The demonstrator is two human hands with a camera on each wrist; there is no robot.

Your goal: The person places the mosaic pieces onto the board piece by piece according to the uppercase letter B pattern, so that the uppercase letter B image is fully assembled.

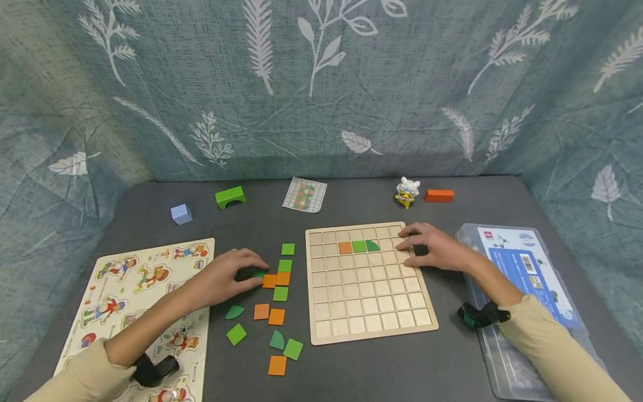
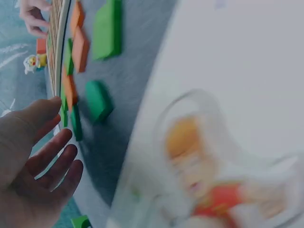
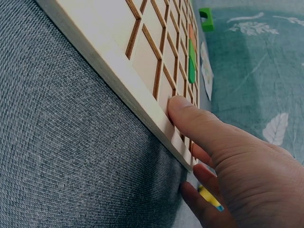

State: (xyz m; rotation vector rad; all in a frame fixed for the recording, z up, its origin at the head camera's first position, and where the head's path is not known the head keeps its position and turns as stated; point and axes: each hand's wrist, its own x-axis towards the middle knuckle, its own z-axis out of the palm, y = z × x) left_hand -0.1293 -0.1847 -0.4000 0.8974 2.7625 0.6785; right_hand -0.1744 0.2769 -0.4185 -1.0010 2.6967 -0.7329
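Note:
My left hand (image 1: 233, 279) hovers at the left of the loose tiles, fingers loosely bent. Nearest to it are a dark green quarter-round tile (image 1: 258, 274), partly hidden by the fingers, and an orange square tile (image 1: 269, 281). In the left wrist view a gap shows between thumb and fingers (image 2: 64, 147). On the right edge of the wooden grid board (image 1: 372, 338) rests my right hand (image 1: 433, 247), its thumb (image 3: 183, 108) on the cells. One row of the board holds an orange tile (image 1: 345, 248), a green tile (image 1: 359, 246) and a dark green quarter-round tile (image 1: 372, 245).
A picture puzzle board (image 1: 201, 312) lies at the left, a clear plastic case (image 1: 494, 346) at the right. Along the back stand a blue cube (image 1: 181, 214), a green arch block (image 1: 230, 197), a pattern card (image 1: 304, 195), a small figurine (image 1: 407, 192) and a red block (image 1: 439, 196).

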